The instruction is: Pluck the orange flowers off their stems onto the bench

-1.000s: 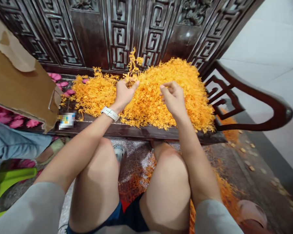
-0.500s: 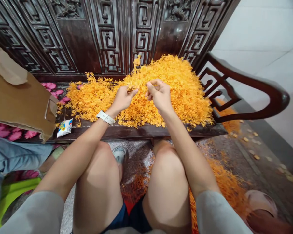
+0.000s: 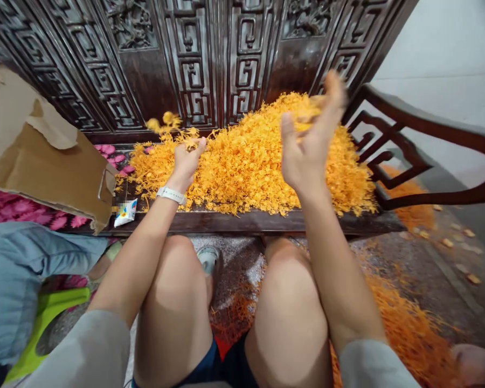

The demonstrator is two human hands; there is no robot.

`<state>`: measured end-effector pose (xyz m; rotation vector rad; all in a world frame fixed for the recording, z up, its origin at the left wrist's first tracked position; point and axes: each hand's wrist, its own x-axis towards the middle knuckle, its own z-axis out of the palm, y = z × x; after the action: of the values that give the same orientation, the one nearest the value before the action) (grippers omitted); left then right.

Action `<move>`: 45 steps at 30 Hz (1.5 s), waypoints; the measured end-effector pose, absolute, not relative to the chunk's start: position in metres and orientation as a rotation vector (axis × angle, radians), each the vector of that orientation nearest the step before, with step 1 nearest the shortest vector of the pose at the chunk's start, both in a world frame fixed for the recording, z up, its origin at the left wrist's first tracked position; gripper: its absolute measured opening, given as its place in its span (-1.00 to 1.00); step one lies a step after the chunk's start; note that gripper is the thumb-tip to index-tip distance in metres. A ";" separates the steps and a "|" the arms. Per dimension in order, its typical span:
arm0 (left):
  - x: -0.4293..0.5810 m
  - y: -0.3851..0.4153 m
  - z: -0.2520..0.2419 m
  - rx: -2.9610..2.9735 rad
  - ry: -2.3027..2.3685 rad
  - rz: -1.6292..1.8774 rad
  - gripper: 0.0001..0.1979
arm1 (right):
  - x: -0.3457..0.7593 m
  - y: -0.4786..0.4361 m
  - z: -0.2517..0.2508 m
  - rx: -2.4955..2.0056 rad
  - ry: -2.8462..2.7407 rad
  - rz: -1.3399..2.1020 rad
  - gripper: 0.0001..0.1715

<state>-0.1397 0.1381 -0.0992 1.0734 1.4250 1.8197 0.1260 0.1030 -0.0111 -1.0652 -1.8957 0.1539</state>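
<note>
Nearest the camera, between and beside the knees, loose orange strands (image 3: 404,328) lay scattered over the floor, thickest on the right side. To the left sat another person's denim sleeve (image 3: 20,280) and a green stool (image 3: 52,307), close enough that I judged little room for swinging the left elbow outward.

Past the knees ran the front edge of the bench (image 3: 242,221), with a small packet (image 3: 126,212) lying on it just beside a torn cardboard box (image 3: 44,167). Strands reached right up to that edge, so anything pushed forward would likely spill off.

Over the bench, the left hand (image 3: 186,156) hovered low above the thin left end of the orange heap (image 3: 246,161), fingers curled in narrow. A blurred tuft (image 3: 164,121) showed just above and left of it; I could not tell whether the hand gripped it or it was loose. The right hand (image 3: 307,145) was raised higher, fingers spread wide and blurred, holding nothing I could make out.

Judging by the spread, most of the work was left: the tall right part of the heap looked untouched, and only the flatter left patch looked picked over.

Farther off, the carved back (image 3: 194,54) closed the rear, and the armrest (image 3: 428,129) boxed in the right, with the heap touching both.
</note>
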 end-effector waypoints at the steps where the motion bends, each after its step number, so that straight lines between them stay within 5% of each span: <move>1: -0.134 0.136 -0.095 1.109 1.387 1.803 -0.75 | 0.128 0.118 -0.023 -1.206 -1.927 0.183 -0.07; 3: -0.122 0.131 -0.089 1.171 1.315 1.761 -0.75 | 0.127 0.140 -0.045 -1.332 -1.976 0.351 0.01; 9: -0.093 0.126 -0.080 1.345 1.125 1.609 -0.70 | 0.089 0.140 -0.065 -0.943 -1.827 1.025 -0.36; 19: -0.074 0.136 -0.084 1.334 1.147 1.634 -0.65 | 0.076 0.151 -0.079 -0.900 -1.507 0.896 -0.51; 27: -0.114 0.153 -0.107 0.575 1.350 1.741 -0.84 | 0.104 0.095 -0.010 -0.680 -1.496 0.765 -0.42; 32: -0.116 0.147 -0.103 0.872 1.325 1.706 -0.78 | 0.127 0.106 -0.017 -0.559 -1.789 1.277 -0.43; 38: -0.097 0.144 -0.099 1.090 1.366 1.661 -0.85 | 0.163 0.133 -0.027 0.700 -0.931 2.122 -0.65; 40: -0.090 0.143 -0.097 1.094 1.319 1.621 -0.86 | 0.164 0.131 -0.026 0.358 -1.091 2.113 -0.57; 45: -0.078 0.141 -0.094 1.139 1.186 1.524 -0.74 | 0.133 0.127 -0.045 -0.661 -1.649 1.372 -0.43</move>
<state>-0.0775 0.1410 -0.0941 1.1394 1.1857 1.5239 0.1330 0.1266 -0.0453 -0.6606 -1.6494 1.3722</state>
